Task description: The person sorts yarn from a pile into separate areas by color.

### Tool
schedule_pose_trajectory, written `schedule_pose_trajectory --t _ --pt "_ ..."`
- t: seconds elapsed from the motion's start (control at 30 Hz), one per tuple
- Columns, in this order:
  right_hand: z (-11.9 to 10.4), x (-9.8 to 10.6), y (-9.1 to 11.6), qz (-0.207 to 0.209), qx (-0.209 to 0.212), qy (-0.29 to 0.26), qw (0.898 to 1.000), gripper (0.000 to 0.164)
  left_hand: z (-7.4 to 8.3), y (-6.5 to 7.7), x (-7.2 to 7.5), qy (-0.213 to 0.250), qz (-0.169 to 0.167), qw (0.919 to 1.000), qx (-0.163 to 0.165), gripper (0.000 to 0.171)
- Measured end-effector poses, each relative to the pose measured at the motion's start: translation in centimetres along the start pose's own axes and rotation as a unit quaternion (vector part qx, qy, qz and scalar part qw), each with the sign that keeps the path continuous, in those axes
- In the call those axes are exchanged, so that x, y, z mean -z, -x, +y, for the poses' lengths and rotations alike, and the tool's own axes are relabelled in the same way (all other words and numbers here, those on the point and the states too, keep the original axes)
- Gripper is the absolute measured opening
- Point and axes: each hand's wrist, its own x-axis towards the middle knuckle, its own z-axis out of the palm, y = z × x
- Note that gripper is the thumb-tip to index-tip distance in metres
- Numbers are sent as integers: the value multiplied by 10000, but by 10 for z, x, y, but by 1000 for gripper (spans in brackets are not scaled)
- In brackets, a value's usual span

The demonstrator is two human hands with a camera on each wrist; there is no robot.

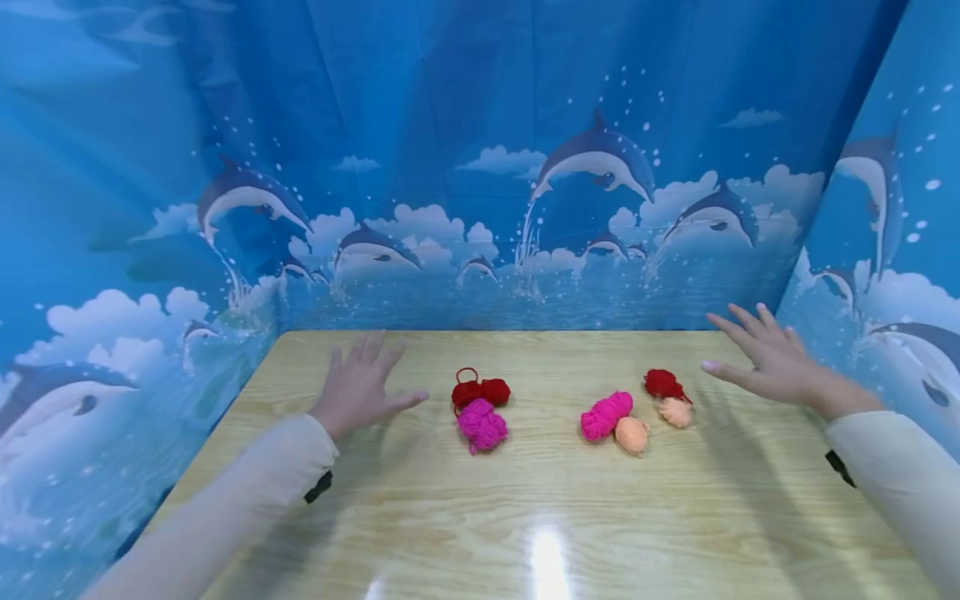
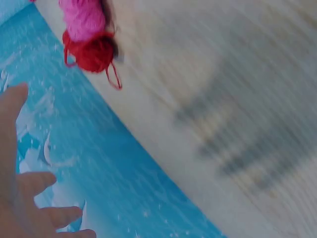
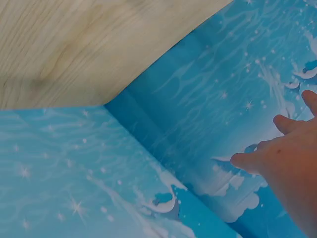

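Note:
My left hand point(image 1: 361, 386) hovers over the left part of the table with its fingers spread, holding nothing. To its right lie two touching red yarn balls point(image 1: 481, 392) with a loose loop, and a magenta yarn ball point(image 1: 482, 426) against their near side. Raised over the right side, my right hand point(image 1: 774, 360) has its fingers spread and holds nothing. Left of it, a dark red yarn ball point(image 1: 663, 383) touches a small peach yarn ball point(image 1: 676, 412). Farther left, a pink yarn skein point(image 1: 607, 415) lies against another peach yarn ball point(image 1: 632, 435).
The wooden table point(image 1: 540, 492) has its far edge against a blue curtain point(image 1: 420, 167) printed with dolphins and clouds. More of this curtain closes off the left and right sides. Bright light glares on the table's near part.

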Motion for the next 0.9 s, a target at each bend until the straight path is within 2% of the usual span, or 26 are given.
schedule_pose_trajectory --t 0.17,0.5,0.67,0.9 --pt "-10 -9 0 -2 145 -182 9997 84 11 3 -13 -29 205 9996 -212 89" --pt "-36 -46 -7 -3 586 -669 9960 80 39 18 -33 551 505 9948 -694 85" --pt "-51 -64 -14 -54 775 -960 9923 78 51 28 -46 720 496 9926 -848 84" --pt "-61 -83 -14 -190 951 -1288 9869 74 71 34 -66 1175 633 9838 -1194 79"
